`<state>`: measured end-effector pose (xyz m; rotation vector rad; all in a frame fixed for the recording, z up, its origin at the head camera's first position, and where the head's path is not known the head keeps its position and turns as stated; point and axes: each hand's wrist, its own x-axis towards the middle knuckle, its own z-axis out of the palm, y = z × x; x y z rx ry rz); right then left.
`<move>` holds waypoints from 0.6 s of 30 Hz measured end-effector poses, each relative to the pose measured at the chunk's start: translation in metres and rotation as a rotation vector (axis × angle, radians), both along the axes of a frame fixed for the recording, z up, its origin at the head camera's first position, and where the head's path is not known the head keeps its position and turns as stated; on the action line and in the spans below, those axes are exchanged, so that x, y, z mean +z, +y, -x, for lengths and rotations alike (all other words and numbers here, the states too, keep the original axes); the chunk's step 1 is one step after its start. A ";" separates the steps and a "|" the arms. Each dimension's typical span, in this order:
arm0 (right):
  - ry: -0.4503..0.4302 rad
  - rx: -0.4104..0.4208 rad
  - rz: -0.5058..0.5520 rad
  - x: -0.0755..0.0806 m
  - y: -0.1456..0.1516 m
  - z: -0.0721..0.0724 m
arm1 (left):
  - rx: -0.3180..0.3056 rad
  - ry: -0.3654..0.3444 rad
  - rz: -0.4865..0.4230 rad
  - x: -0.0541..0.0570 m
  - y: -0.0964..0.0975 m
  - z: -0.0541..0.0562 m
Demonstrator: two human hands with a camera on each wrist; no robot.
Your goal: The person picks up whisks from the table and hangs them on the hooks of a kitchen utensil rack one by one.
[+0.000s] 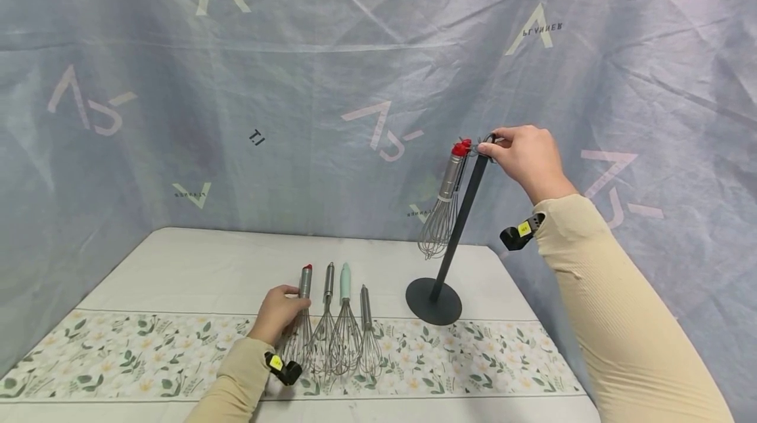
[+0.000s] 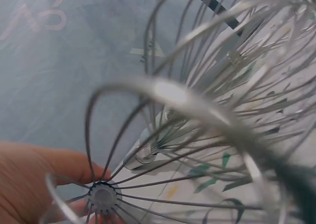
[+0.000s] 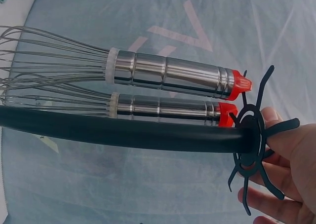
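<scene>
On the left, my left hand grips a whisk with a steel, red-tipped handle, holding it low near the wires. In the left wrist view its wire loops spread across the picture in front of the fingers. My right hand pinches the hook ring at the top of a dark stand between thumb and fingers. From hooks of this ring hang two red-tipped steel whisks, the upper one and the lower one side by side in the right wrist view. The stand's pole leans to the right in the head view.
Right of the left hand lie a thin steel whisk, a mint-handled whisk and another steel whisk in a row. They lie across a floral runner on a white table. Behind hangs a grey-blue curtain.
</scene>
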<state>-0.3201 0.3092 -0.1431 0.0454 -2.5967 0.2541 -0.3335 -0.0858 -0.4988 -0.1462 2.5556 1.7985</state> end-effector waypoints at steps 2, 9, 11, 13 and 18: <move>0.002 0.006 0.001 0.000 0.000 0.000 | -0.003 0.006 -0.008 0.002 -0.002 0.001; -0.008 0.032 0.037 -0.002 0.000 0.001 | -0.003 0.043 -0.050 0.010 -0.009 -0.001; -0.025 0.048 0.078 -0.003 0.000 0.002 | -0.005 0.056 -0.055 0.012 -0.012 -0.001; -0.046 0.062 0.122 -0.004 0.000 0.002 | -0.004 0.064 -0.057 0.014 -0.014 0.000; -0.078 0.078 0.169 -0.002 0.001 0.003 | 0.006 0.060 -0.112 0.021 -0.016 0.000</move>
